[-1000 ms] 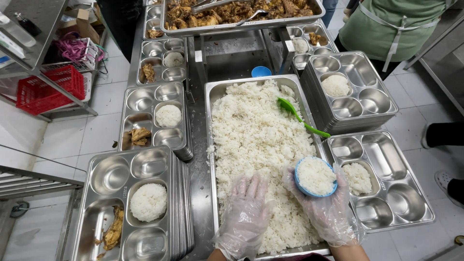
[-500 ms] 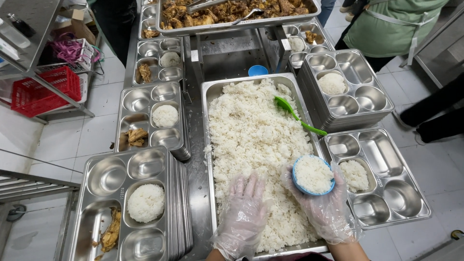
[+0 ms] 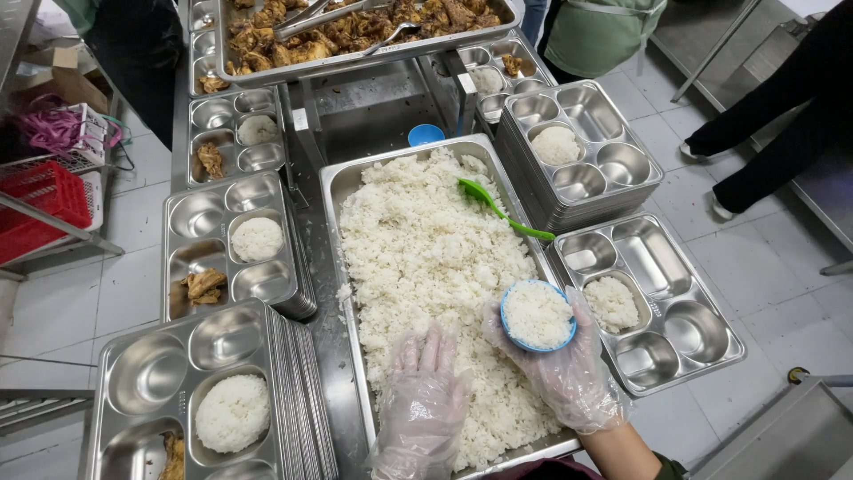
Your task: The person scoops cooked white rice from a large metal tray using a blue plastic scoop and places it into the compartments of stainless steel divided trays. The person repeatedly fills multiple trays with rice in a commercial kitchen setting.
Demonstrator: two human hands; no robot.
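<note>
While steel covers nearly every surface, the layout reads as follows, each place told from the big rice pan (image 3: 335, 191).

Surface: a steel serving counter (image 3: 330, 351) bears the rice pan, heaped with white rice (image 3: 426, 267); pale floor tiles (image 3: 124, 284) show on either side.

Room: a kitchen line, with a person in a green apron (image 3: 600, 36) standing beyond the pan's far right corner and dark trouser legs (image 3: 782, 98) further right.

Right hand (image 3: 569, 373): in a clear plastic glove, at the pan's near right edge, fingers curled under and around a small blue bowl (image 3: 538, 316) packed with rice, gripping it from below.

Left hand (image 3: 425, 404): gloved too, fingers straight and spread, lying flat on the rice at the pan's near end, holding nothing.

Bowl's place: over the pan's right rim, just beside the left hand's fingertips (image 3: 431, 342), apart from them.

Right of the pan: a sectioned steel tray (image 3: 684, 333) with a rice mound in one compartment, and a stack of like trays (image 3: 613, 164) behind it.

Left of the pan: more tray stacks (image 3: 191, 213), some with rice and fried pieces.

On the rice: a green scoop (image 3: 498, 209), near the right rim.

Beyond the pan: a tray of browned meat (image 3: 355, 27).
</note>
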